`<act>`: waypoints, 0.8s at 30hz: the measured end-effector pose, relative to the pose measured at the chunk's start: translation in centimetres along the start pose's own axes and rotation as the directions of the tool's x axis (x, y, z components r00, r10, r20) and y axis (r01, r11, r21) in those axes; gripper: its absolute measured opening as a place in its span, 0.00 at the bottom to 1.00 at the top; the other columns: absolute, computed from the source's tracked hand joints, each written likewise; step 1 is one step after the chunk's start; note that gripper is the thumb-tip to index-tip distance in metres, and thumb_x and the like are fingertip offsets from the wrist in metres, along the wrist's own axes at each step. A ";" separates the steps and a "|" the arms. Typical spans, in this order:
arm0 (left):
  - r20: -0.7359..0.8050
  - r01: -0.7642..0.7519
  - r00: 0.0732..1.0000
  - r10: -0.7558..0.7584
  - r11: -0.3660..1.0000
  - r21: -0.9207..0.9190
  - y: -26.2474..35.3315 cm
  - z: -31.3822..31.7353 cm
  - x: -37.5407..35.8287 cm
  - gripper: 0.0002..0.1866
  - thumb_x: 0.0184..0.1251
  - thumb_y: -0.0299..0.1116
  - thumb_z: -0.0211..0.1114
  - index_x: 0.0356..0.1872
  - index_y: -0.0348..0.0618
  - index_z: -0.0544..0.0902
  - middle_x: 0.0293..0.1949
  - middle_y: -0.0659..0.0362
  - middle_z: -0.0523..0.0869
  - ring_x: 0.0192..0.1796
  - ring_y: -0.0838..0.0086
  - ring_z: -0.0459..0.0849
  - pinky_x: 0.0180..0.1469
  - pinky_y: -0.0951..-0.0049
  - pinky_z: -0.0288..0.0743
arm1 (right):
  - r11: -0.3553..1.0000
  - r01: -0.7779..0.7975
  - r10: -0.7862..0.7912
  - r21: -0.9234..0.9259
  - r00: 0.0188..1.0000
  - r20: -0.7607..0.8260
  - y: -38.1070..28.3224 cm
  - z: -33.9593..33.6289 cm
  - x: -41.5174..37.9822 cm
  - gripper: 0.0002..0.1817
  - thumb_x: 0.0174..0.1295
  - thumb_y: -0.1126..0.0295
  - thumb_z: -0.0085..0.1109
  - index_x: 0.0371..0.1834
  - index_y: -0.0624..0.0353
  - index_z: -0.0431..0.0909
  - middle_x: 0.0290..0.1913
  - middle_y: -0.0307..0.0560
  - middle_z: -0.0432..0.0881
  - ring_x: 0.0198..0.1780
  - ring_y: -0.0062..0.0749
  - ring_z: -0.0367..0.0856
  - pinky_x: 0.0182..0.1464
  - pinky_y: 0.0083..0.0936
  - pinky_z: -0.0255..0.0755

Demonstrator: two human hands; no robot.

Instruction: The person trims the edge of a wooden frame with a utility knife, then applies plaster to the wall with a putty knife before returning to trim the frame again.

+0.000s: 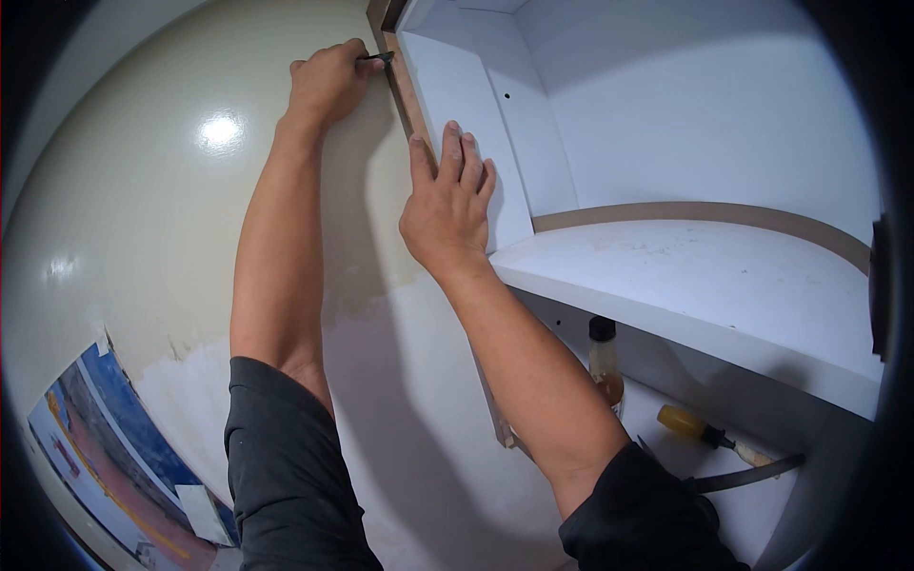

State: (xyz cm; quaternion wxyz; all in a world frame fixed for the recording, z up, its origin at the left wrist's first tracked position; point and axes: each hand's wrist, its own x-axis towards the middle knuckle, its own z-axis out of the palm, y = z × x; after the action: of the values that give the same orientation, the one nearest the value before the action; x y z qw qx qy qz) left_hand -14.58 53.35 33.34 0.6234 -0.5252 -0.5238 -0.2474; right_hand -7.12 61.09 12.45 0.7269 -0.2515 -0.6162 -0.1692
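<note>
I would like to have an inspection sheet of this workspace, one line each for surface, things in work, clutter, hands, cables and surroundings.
Surface: shelf white, with small marks on top.
Things in work: thin dark tool at the brown strip along the white panel.
Clutter: under the shelf, a bottle with black cap, partly hidden, and a yellow-handled tool.
Hands: left hand grips the dark tool; right hand has its fingers spread over the panel edge.
Cables: dark curved piece under the shelf; cannot tell if a cable.
Surroundings: wall shiny above, whiter below; colourful picture at lower left.
</note>
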 end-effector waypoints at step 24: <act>-0.032 -0.013 0.999 0.013 1.000 0.026 -0.3 0.4 0.8 0.15 0.74 0.47 0.60 0.42 0.46 0.84 0.40 0.54 0.90 0.47 0.56 0.87 0.50 0.47 0.72 | 1.000 -0.003 0.003 0.004 1.000 0.017 0.0 0.0 0.0 0.32 0.65 0.71 0.52 0.75 0.56 0.64 0.79 0.64 0.52 0.79 0.60 0.52 0.75 0.66 0.45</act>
State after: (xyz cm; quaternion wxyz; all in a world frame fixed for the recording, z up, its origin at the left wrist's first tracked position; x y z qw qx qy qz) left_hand -14.73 53.81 34.19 0.6399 -0.5165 -0.5135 -0.2450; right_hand -7.07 61.08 12.39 0.7225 -0.2523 -0.6223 -0.1648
